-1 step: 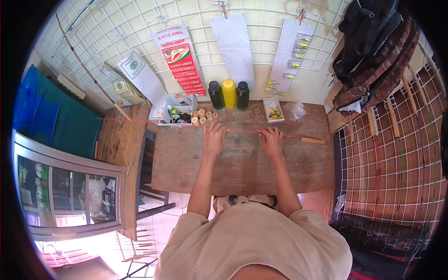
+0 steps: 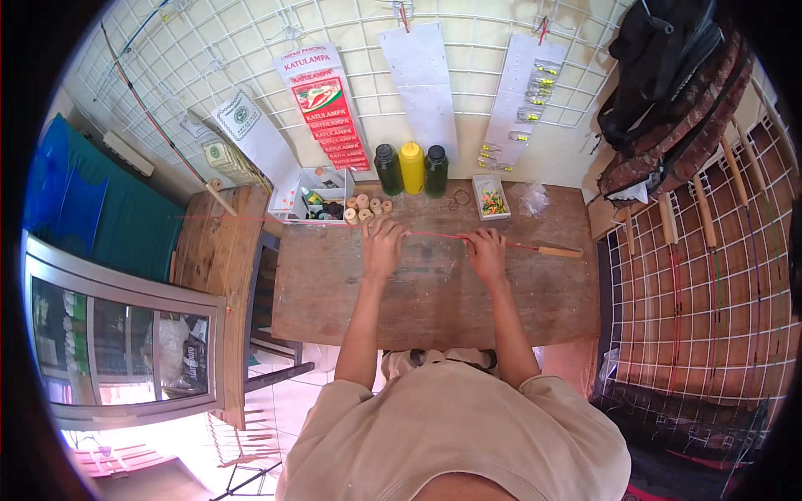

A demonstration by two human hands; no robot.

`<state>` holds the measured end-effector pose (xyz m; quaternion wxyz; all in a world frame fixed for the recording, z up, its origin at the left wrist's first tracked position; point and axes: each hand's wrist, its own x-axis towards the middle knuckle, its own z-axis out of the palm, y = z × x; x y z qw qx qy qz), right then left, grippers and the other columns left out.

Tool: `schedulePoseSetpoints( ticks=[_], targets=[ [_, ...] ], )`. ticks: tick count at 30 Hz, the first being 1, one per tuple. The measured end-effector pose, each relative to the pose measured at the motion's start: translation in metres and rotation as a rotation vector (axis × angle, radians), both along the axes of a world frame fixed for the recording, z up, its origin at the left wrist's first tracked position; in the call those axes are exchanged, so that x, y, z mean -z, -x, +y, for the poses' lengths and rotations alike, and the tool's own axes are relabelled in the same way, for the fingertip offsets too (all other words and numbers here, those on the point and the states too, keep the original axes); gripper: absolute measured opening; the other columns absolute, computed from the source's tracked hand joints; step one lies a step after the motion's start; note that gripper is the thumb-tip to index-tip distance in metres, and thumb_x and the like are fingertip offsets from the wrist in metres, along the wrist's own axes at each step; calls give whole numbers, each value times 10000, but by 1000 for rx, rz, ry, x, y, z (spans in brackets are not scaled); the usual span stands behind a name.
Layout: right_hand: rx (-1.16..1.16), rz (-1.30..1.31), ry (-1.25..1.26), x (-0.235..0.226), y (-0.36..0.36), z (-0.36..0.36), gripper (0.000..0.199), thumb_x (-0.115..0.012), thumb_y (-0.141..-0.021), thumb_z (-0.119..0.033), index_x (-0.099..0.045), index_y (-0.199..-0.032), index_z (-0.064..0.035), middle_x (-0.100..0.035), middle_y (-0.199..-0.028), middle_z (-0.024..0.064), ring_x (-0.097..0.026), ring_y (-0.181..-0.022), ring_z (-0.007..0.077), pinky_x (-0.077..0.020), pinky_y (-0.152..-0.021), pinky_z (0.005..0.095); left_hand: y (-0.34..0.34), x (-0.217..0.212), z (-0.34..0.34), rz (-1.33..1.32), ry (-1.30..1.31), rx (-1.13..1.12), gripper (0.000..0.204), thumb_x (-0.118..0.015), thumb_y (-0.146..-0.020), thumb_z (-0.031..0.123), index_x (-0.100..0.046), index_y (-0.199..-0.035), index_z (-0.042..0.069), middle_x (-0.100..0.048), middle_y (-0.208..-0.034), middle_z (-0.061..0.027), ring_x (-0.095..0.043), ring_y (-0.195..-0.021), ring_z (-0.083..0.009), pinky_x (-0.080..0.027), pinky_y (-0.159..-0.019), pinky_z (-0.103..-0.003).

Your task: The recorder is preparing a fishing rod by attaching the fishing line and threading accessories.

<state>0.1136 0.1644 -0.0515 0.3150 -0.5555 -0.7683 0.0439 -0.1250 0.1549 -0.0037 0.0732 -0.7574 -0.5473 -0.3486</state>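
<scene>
Both hands same place as moment before, nothing shifted. Left hand [image 2: 383,245] and right hand [image 2: 487,253] pressed on thin red fishing rod [image 2: 434,235] lying across wooden table [image 2: 434,309]; fingers probably curled, grip unclear. Cork handle [image 2: 558,250] right.

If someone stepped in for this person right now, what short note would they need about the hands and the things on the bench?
Left hand: flat on the thin red rod, pressing it to the wooden table.
Right hand: on the same rod, nearer its wooden handle; whether the fingers close round it cannot be told.
The rod lies across the table, its tip running left past the edge.
Behind: three bottles, small spools, a white parts box, a small tray of bright bits.
Done: rod laid down and steadied. Nothing else on it shows as finished.
</scene>
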Motion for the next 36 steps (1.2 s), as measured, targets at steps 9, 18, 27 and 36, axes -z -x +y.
schedulePoseSetpoints(
  ticks=[9, 18, 27, 36],
  targets=[
    [-111, 24, 184, 14, 39, 1, 159, -637, -794, -132, -715, -926, -174, -632, -881, 25, -568, -901, 248, -402, -780, 391, 32, 22, -9, 21, 171, 12, 85, -669, -772, 176, -694, -831, 119, -652, -861, -8, -557, -963, -210, -386, -852, -383],
    [-75, -21, 302, 30, 81, -3, 156, -637, -803, -163, -719, -933, -186, -646, -958, 11, -567, -945, 230, -412, -817, 392, 75, 51, -7, 25, 400, -26, 103, -647, -801, 206, -705, -864, 147, -663, -907, 2, -566, -962, -207, -410, -814, -383],
    [-13, -31, 309, 44, 124, -10, 147, -649, -793, -164, -728, -915, -183, -644, -978, 21, -534, -999, 248, -414, -847, 401, 124, 80, -6, 24, 501, -29, 124, -646, -805, 233, -706, -867, 144, -662, -932, -26, -561, -988, -224, -409, -851, -401],
    [33, -27, 250, 68, 156, -10, 141, -651, -766, -143, -724, -886, -159, -618, -921, 24, -514, -974, 258, -421, -844, 406, 143, 86, -4, 91, 570, -68, 170, -633, -820, 231, -703, -946, 140, -651, -1050, -41, -521, -1079, -234, -359, -935, -446]
  ],
)
